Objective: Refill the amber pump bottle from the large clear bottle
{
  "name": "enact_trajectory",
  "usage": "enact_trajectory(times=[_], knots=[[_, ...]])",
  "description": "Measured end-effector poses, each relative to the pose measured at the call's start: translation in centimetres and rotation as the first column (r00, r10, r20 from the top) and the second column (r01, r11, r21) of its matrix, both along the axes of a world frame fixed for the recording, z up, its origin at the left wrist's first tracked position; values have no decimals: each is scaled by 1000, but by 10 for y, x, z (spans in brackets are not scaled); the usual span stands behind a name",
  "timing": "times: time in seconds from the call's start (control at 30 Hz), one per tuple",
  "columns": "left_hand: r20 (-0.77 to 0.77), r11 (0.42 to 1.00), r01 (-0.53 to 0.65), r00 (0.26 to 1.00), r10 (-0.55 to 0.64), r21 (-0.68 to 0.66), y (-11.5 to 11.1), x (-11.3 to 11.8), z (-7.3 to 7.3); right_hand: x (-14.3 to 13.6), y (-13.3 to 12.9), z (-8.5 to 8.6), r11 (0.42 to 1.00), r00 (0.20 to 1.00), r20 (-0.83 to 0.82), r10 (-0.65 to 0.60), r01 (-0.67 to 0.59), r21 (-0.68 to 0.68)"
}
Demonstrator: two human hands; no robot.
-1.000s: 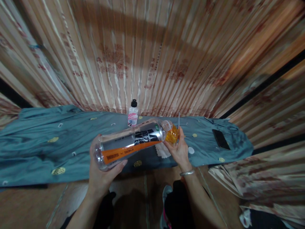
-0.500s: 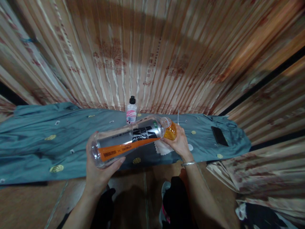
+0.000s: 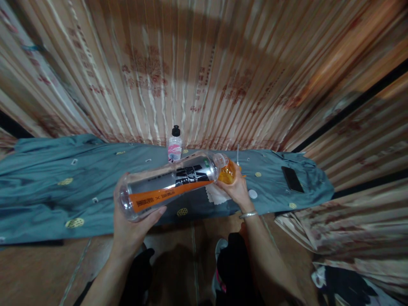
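Note:
My left hand (image 3: pixel 132 223) is wrapped round the base end of a large clear plastic bottle (image 3: pixel 168 185) with a silver, black and orange label. The bottle lies tilted, nearly level, its neck pointing right. At its mouth, my right hand (image 3: pixel 237 189) grips a small orange-tinted clear container (image 3: pixel 227 172); whether the two rims touch, I cannot tell. A bracelet circles the right wrist. Behind the large bottle stands a small clear bottle (image 3: pixel 175 144) with a black cap and pink label. Below the right hand lies a whitish cloth or tissue (image 3: pixel 217 194).
A teal patterned cloth (image 3: pixel 92 170) covers the long narrow surface. Toward its right end lies a black phone (image 3: pixel 292 179). A small white disc (image 3: pixel 253 194) and a thin upright stick (image 3: pixel 237 153) are near my right hand. Pleated curtains (image 3: pixel 191 76) rise behind.
Both hands keep their hold, and the large bottle stays at about the same tilt. The whole view has shifted slightly; a bit of orange now shows beside the right hand.

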State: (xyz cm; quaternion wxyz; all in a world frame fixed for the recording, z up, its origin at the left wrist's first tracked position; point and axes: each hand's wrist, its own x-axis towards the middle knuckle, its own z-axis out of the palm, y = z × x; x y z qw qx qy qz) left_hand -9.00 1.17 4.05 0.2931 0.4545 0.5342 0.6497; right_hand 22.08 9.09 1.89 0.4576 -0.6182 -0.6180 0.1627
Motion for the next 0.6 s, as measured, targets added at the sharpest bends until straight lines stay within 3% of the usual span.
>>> enact_trajectory(times=[0.33, 0.6], knots=[[80, 998, 40, 996, -36, -44, -1, 6, 9, -10, 3, -8, 992, 993, 27, -117, 115, 61], [55, 1000, 2, 998, -3, 20, 4, 12, 1, -13, 5, -19, 978, 982, 20, -186, 183, 104]])
